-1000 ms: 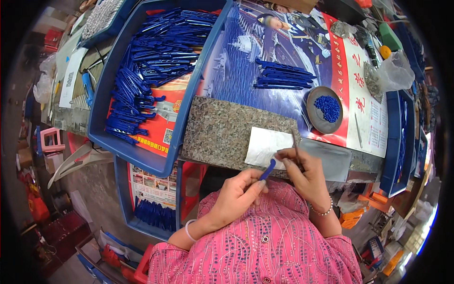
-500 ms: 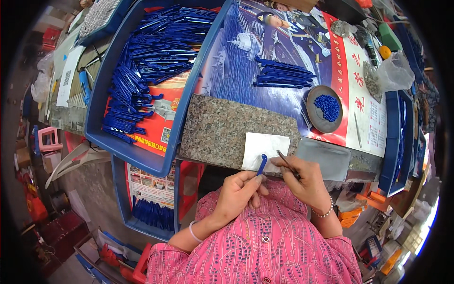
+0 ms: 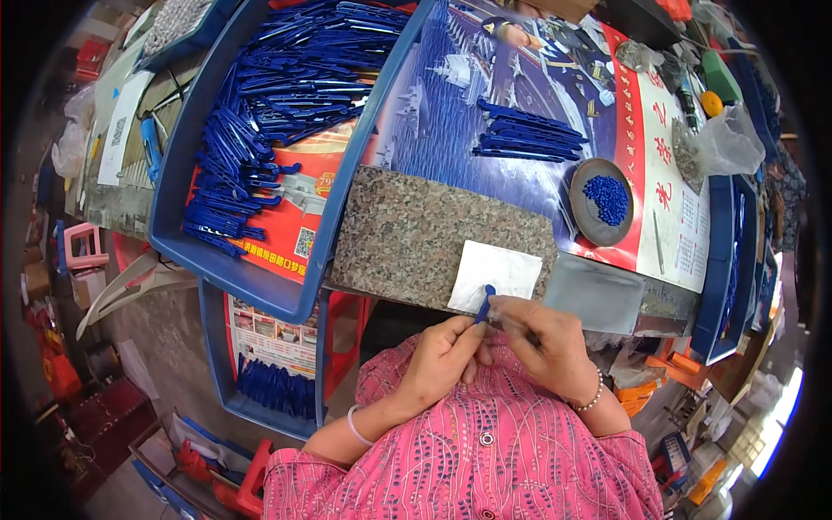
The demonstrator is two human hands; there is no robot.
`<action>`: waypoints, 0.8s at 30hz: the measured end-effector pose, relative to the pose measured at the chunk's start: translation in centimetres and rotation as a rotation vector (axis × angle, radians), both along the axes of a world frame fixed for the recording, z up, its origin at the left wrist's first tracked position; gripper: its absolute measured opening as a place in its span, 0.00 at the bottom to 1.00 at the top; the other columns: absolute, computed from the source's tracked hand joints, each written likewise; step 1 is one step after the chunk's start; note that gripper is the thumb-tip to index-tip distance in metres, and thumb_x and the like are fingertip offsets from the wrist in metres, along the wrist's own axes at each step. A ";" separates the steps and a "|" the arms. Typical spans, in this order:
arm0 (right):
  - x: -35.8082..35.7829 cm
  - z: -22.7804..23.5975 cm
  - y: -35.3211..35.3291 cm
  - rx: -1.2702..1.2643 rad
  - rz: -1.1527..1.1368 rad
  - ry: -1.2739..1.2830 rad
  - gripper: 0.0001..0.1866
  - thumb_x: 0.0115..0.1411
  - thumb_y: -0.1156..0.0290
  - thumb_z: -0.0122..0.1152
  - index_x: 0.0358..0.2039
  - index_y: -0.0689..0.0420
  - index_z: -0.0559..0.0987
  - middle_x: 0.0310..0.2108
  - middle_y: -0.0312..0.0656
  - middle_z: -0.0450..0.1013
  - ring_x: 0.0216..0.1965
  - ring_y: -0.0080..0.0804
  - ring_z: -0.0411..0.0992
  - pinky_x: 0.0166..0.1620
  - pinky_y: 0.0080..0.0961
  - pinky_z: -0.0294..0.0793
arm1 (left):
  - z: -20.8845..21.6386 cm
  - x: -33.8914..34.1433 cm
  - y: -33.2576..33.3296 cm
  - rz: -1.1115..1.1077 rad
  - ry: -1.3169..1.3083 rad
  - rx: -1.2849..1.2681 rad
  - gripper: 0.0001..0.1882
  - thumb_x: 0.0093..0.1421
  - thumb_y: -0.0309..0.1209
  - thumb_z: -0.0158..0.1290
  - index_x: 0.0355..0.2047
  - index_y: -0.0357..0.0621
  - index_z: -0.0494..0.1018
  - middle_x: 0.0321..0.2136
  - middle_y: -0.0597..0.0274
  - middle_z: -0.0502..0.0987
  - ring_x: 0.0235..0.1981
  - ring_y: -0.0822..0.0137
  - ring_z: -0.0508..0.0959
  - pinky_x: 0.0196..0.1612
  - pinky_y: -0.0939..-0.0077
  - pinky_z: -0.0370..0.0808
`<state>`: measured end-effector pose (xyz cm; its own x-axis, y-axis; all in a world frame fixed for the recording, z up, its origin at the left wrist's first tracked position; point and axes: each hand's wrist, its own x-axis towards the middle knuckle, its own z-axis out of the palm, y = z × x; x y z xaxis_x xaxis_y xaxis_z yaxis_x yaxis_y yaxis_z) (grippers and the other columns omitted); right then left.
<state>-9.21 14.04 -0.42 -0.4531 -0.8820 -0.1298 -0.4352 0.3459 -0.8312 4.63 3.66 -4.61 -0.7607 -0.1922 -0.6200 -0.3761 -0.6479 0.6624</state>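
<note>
My left hand (image 3: 444,354) pinches a slim blue plastic piece (image 3: 487,297) with a rounded, hooked end that points away from me. My right hand (image 3: 550,342) is closed, its fingertips brought up against that piece. Slight blur and the fingers hide what the right hand holds; a thin dark tool showed there half a second ago. Under the piece's tip lies a white folded paper pad (image 3: 498,269), on the edge of a speckled granite slab (image 3: 416,230). Beyond the slab, a round dish (image 3: 576,212) holds small blue beads (image 3: 606,199).
A blue tray (image 3: 334,204) with many similar blue pieces stands to the left, and a lower blue tray (image 3: 217,364) sits beneath it. A stack of blue pieces (image 3: 530,134) lies on the poster. Another blue bin (image 3: 716,303) stands at the right edge.
My right hand has moved left and in, up against the blue piece. The dark tool that stuck up from its fingers no longer shows clearly. The left hand keeps its pinch.
</note>
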 end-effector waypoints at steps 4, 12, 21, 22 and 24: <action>0.1 -0.6 0.5 -0.087 0.143 0.185 0.18 0.46 0.83 0.56 0.41 0.60 0.74 0.41 0.46 0.75 0.24 0.31 0.75 0.27 0.23 0.74 | 0.3 -0.1 -0.1 -0.033 -0.005 -0.021 0.13 0.66 0.33 0.41 0.30 0.38 0.71 0.18 0.66 0.72 0.13 0.79 0.67 0.15 0.86 0.62; -0.1 0.3 -0.2 0.100 0.498 0.550 0.20 0.40 0.76 0.57 0.38 0.62 0.74 0.47 0.53 0.71 0.24 0.25 0.74 0.23 0.21 0.72 | -1.4 0.1 0.8 0.016 0.014 -0.111 0.13 0.66 0.32 0.43 0.27 0.37 0.68 0.16 0.70 0.66 0.18 0.81 0.63 0.20 0.82 0.61; 0.3 1.1 -0.7 0.158 0.484 0.547 0.18 0.42 0.76 0.57 0.38 0.62 0.74 0.46 0.54 0.72 0.26 0.27 0.75 0.24 0.20 0.73 | -1.1 0.1 0.7 0.087 0.025 0.103 0.12 0.66 0.32 0.43 0.27 0.39 0.69 0.16 0.71 0.67 0.17 0.84 0.62 0.19 0.87 0.59; 0.1 0.8 -0.6 0.146 0.483 0.551 0.18 0.42 0.76 0.57 0.38 0.62 0.74 0.46 0.54 0.72 0.26 0.27 0.75 0.24 0.20 0.73 | -0.8 0.0 0.3 0.090 0.026 0.091 0.12 0.66 0.32 0.43 0.27 0.39 0.69 0.16 0.71 0.67 0.17 0.84 0.62 0.19 0.87 0.59; -0.9 0.2 -0.5 0.097 0.298 0.197 0.19 0.43 0.80 0.56 0.40 0.60 0.75 0.44 0.50 0.73 0.25 0.32 0.76 0.26 0.22 0.75 | 0.1 -0.3 -0.8 -0.039 -0.141 0.206 0.13 0.66 0.33 0.42 0.33 0.38 0.71 0.17 0.69 0.69 0.14 0.82 0.63 0.17 0.88 0.58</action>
<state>-10.06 13.52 -0.26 -0.2032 -0.9667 -0.1554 -0.6770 0.2534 -0.6910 4.32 2.84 -4.49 -0.6682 -0.0228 -0.7437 -0.4830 -0.7470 0.4568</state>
